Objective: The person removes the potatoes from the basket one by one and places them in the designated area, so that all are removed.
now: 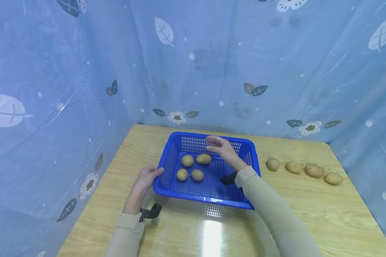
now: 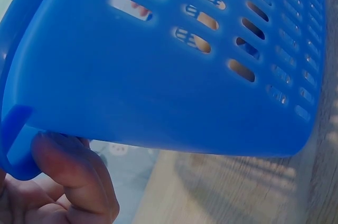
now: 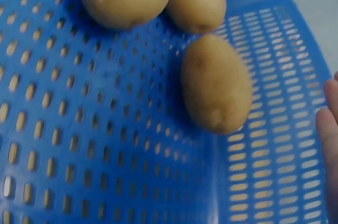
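Note:
A blue plastic basket (image 1: 186, 196) with slotted walls stands on the table, and several potatoes (image 1: 197, 175) lie in its left half. My left hand (image 1: 147, 177) grips the basket's left rim. In the left wrist view, the fingers (image 2: 79, 174) are bent under that rim. Above the right back part of the basket is my right hand (image 1: 224, 149), its fingers extended and holding nothing. The right wrist view shows a potato (image 3: 216, 84) near the slotted wall, apart from the fingers (image 3: 330, 139) at the right edge.
Right of the basket, several more potatoes (image 1: 314, 170) lie in a row on the wooden table (image 1: 308, 210). A blue patterned curtain (image 1: 206, 78) hangs behind and at both sides. Each wrist carries a black mount (image 1: 151, 211).

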`<state>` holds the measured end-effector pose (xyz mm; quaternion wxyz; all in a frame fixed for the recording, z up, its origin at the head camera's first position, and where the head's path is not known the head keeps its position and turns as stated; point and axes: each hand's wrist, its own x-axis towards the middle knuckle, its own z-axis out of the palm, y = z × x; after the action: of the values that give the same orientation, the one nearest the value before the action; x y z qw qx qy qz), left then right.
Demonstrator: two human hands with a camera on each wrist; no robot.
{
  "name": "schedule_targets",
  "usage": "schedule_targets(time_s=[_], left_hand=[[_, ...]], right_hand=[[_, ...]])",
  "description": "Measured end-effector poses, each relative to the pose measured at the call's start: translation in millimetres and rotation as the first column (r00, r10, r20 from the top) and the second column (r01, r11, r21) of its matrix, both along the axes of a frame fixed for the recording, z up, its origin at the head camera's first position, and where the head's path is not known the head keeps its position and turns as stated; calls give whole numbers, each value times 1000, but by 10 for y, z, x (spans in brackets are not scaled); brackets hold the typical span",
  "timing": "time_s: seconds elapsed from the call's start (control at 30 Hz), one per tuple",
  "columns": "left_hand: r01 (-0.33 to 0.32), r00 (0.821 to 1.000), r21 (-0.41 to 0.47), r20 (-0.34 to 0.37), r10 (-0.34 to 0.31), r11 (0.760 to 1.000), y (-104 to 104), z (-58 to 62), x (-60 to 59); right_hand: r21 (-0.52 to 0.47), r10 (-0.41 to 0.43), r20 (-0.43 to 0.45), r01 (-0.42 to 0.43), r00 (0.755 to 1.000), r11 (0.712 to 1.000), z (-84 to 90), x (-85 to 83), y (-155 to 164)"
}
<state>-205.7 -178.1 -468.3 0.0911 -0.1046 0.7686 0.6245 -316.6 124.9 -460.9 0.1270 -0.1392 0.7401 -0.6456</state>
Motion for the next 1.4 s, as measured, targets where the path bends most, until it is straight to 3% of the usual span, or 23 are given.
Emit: schedule_targets(time_s=[0.3,0.77,1.17,1.4], left_hand=[[12,1000,-12,2,-12,1000,-11,7,-14],[13,1000,-30,-3,-13,999,-15,22,9],[20,1000,-47,21,-19,999,-1,-42,65],[11,1000,-29,-10,-11,1000,-4,-7,31]], right_hand=[[207,5,-52,5,999,978,-158,-60,-27],[307,54,-12,-48,998,951,-353,-96,-39],[345,125,-53,-99,991,933,-500,-38,-72],[371,121,-41,-97,992,923,-488,-93,-92]])
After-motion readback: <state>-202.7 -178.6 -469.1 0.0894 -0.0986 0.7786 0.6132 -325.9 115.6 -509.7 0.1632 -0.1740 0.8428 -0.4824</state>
